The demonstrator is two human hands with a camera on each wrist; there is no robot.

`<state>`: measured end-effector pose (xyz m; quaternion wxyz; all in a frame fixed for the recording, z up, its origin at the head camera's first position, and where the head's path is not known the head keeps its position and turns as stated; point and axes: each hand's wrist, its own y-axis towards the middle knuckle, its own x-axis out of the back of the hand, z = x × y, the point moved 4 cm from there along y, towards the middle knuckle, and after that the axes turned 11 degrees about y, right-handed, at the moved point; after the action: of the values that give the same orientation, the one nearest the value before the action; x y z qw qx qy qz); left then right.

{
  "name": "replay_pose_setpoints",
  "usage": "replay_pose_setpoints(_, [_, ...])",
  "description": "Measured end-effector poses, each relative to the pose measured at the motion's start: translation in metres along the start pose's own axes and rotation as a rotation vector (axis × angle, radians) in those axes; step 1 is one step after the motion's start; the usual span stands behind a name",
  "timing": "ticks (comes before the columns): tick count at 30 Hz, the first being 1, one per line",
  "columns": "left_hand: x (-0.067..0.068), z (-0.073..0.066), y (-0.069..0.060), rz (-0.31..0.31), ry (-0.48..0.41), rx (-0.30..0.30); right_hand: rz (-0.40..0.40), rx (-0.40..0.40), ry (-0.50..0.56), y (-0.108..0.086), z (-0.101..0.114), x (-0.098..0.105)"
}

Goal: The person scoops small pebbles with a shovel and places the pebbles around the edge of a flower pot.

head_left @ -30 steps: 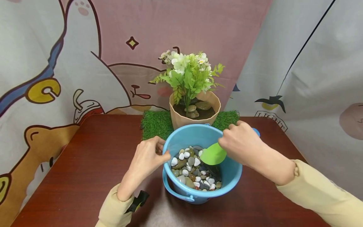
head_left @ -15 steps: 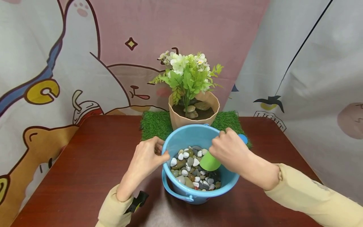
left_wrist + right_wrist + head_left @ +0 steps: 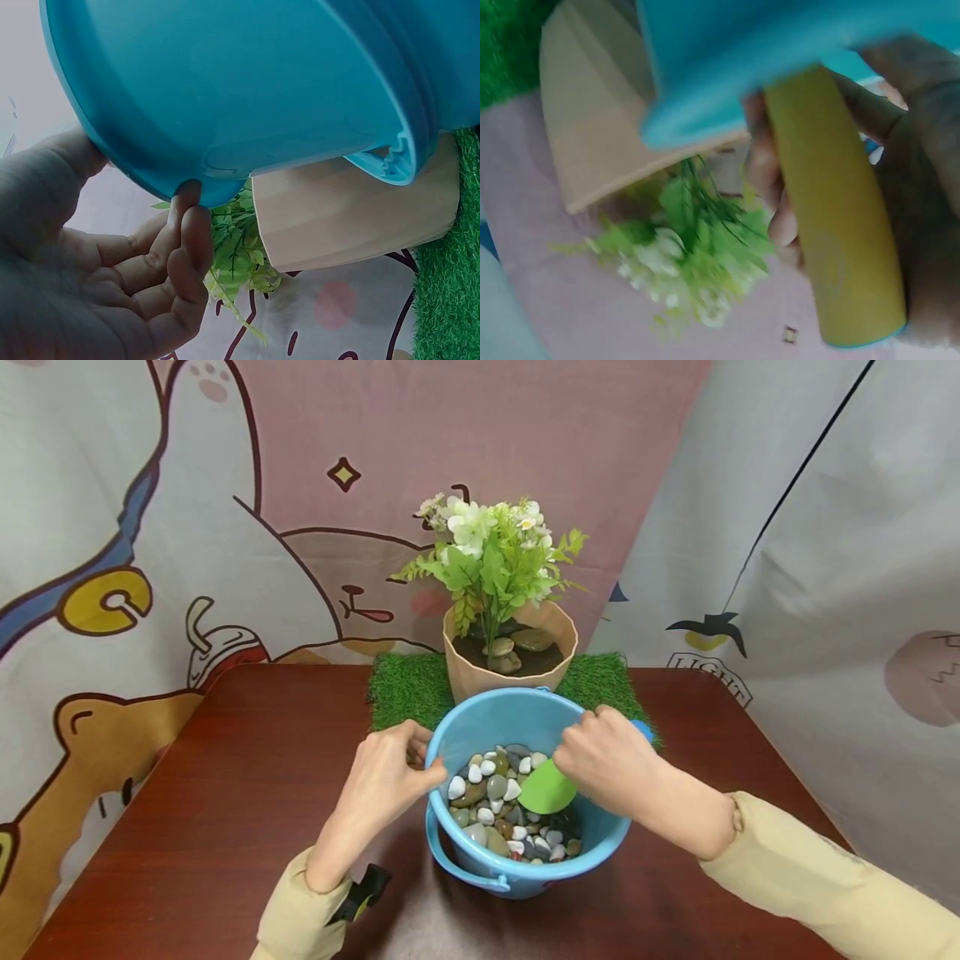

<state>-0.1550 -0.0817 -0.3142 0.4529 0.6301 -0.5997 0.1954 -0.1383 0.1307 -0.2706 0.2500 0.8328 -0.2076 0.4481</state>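
A light-blue bucket (image 3: 498,718) stands on the table, with white, grey and brown pebbles (image 3: 491,814) in its bottom. My left hand (image 3: 384,777) pinches the bucket's left rim between thumb and fingers; the left wrist view shows the rim (image 3: 112,161) in that hold. Over the bucket's right side, my right hand (image 3: 611,764) grips a small shovel. Its green blade (image 3: 549,789) tilts down inside the bucket, close to the pebbles. Whether the tip digs into them I cannot tell. In the right wrist view the shovel's yellow handle (image 3: 832,217) lies within the curled fingers.
Right behind the bucket, a beige flowerpot (image 3: 510,685) with white flowers (image 3: 472,527) and leafy stems sits on a patch of artificial grass (image 3: 408,689). The bucket's handle (image 3: 461,872) hangs down at its front left. A printed cloth (image 3: 360,427) hangs behind the brown table (image 3: 285,760).
My right hand has moved left and lower with the shovel, bringing the green blade closer to the pebbles. The left hand keeps its hold on the rim.
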Motion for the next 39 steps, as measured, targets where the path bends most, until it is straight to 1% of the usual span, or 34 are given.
replay_pose_setpoints(4, [-0.001, 0.001, 0.000, 0.003, 0.002, 0.002, 0.016, 0.026, 0.083, 0.003, 0.003, -0.011])
replay_pose_setpoints(6, [-0.001, 0.001, 0.001, 0.005, 0.002, 0.002, 0.017, 0.028, 0.108, 0.005, 0.005, -0.016])
replay_pose_setpoints(9, [0.000, 0.001, 0.001, 0.002, 0.006, 0.001, 0.012, 0.024, 0.122, 0.007, 0.006, -0.020])
replay_pose_setpoints(13, [0.000, 0.000, 0.001, -0.004, 0.013, -0.002, 0.041, 0.030, 0.140, 0.005, 0.004, -0.023])
replay_pose_setpoints(16, [0.001, -0.001, 0.001, -0.009, 0.017, -0.003, 0.080, 0.066, 0.157, 0.004, 0.001, -0.028])
replay_pose_setpoints(20, [0.000, -0.001, 0.001, -0.005, 0.018, -0.004, 0.120, 0.137, 0.164, 0.004, -0.003, -0.035])
replay_pose_setpoints(23, [0.000, -0.001, 0.001, -0.004, 0.020, -0.007, 0.118, 0.178, 0.161, 0.003, -0.005, -0.038])
replay_pose_setpoints(25, [0.000, 0.000, 0.001, -0.005, 0.019, -0.010, 0.113, 0.190, 0.162, 0.003, -0.006, -0.039])
replay_pose_setpoints(30, [-0.001, 0.001, 0.001, -0.003, 0.019, -0.011, 0.112, 0.186, 0.185, 0.003, -0.010, -0.042])
replay_pose_setpoints(39, [0.000, 0.000, 0.001, 0.008, 0.020, -0.010, 0.075, 0.199, 0.213, -0.001, -0.017, -0.045])
